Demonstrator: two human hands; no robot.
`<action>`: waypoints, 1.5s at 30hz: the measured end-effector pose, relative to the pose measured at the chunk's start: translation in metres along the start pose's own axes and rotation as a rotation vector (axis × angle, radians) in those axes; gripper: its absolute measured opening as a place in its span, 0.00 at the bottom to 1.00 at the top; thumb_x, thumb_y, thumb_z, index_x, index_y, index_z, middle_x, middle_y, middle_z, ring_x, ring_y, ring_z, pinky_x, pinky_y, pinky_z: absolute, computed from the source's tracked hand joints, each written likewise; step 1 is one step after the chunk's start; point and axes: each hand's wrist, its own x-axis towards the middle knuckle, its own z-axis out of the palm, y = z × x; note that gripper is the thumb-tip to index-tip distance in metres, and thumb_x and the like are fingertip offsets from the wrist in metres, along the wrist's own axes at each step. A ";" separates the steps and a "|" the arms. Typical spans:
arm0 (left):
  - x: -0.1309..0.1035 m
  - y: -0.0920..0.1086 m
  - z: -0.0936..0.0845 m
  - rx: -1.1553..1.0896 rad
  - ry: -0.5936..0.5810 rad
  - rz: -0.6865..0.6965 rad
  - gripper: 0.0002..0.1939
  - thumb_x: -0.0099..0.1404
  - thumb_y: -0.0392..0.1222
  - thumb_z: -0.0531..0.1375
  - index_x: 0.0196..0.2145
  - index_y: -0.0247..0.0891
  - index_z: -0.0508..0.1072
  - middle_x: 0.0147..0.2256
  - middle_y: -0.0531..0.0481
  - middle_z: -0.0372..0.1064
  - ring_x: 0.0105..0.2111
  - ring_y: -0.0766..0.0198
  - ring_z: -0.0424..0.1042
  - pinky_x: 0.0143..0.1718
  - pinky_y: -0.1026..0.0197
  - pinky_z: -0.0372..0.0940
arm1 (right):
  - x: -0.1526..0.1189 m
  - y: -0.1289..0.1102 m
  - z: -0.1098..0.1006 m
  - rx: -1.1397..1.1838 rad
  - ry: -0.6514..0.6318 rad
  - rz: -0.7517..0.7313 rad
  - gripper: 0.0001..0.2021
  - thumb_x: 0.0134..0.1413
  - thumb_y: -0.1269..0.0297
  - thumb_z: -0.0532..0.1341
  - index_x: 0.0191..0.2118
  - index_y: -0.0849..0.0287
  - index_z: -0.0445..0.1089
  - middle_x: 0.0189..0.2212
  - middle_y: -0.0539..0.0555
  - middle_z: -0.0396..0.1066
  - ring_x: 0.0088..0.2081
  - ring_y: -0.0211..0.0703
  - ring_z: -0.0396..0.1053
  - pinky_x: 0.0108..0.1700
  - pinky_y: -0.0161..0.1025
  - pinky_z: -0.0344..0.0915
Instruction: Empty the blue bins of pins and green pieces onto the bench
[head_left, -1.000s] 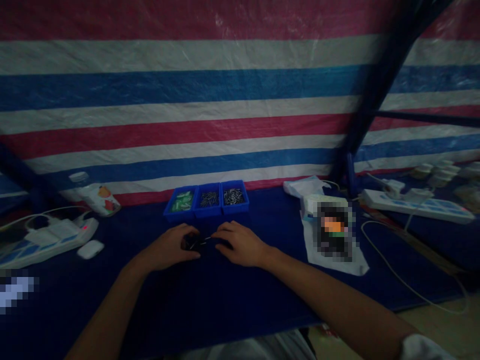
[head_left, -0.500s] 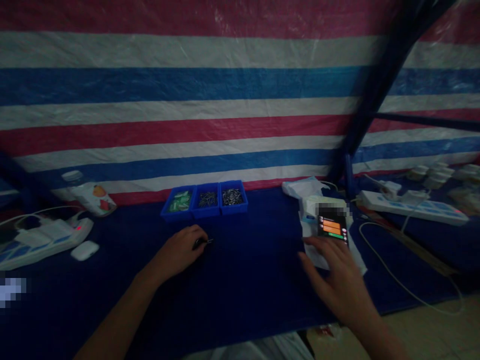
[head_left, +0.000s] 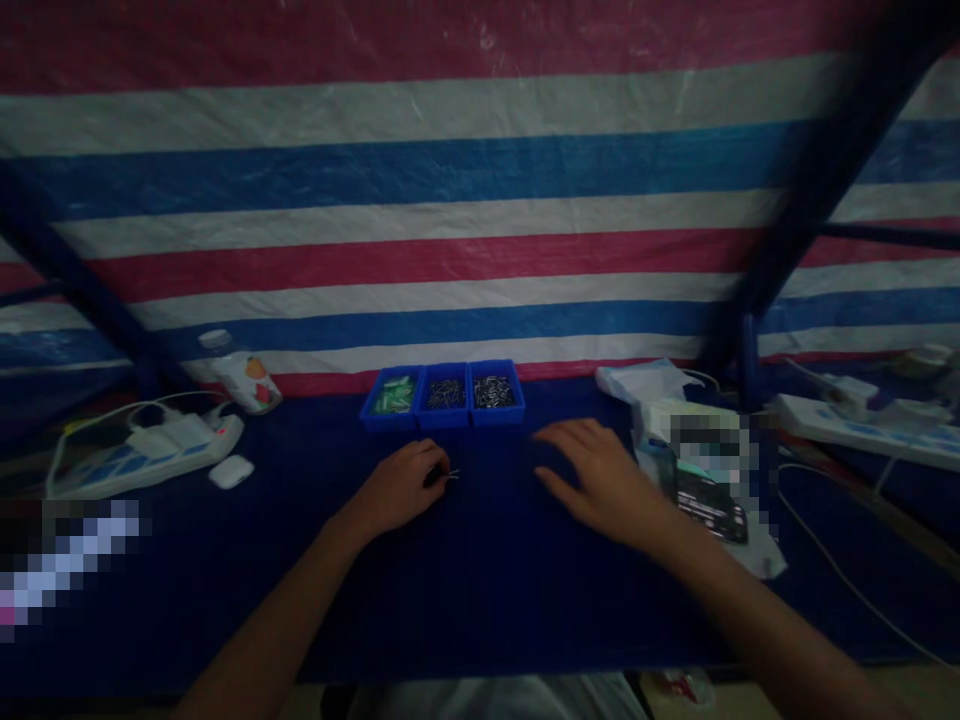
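Observation:
My left hand (head_left: 405,487) is closed, thumb and fingers pinched round a small part with two thin metal leads (head_left: 453,475); the fingers hide most of it. My right hand (head_left: 596,482) is open and holds nothing, its fingers and thumb apart, over the blue table left of the phone. Beyond my hands three blue bins stand joined in a row. Small pale green pieces fill the left bin (head_left: 367,412). Dark small metal pieces lie in the middle bin (head_left: 442,420), and shiny ones in the right bin (head_left: 499,416).
At right a phone (head_left: 711,505) lies on white paper and packaging (head_left: 649,380). Power strips stand at left (head_left: 97,475) and right (head_left: 832,425), with loose cables. A bottle (head_left: 244,375) and a white earbud case (head_left: 231,471) sit at left. Behind hangs striped sheeting (head_left: 465,260).
My right hand has left the phone and moved left, toward the middle. The phone's screen now looks darker. My left hand keeps its pinch. The view has shifted right-to-left, so things sit further right.

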 end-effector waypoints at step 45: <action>0.008 -0.012 0.008 -0.044 0.051 0.092 0.12 0.71 0.35 0.51 0.41 0.39 0.75 0.42 0.46 0.74 0.43 0.57 0.74 0.49 0.54 0.68 | 0.063 -0.029 0.078 0.175 -0.178 -0.062 0.13 0.64 0.75 0.53 0.44 0.61 0.74 0.45 0.60 0.72 0.48 0.47 0.65 0.53 0.46 0.65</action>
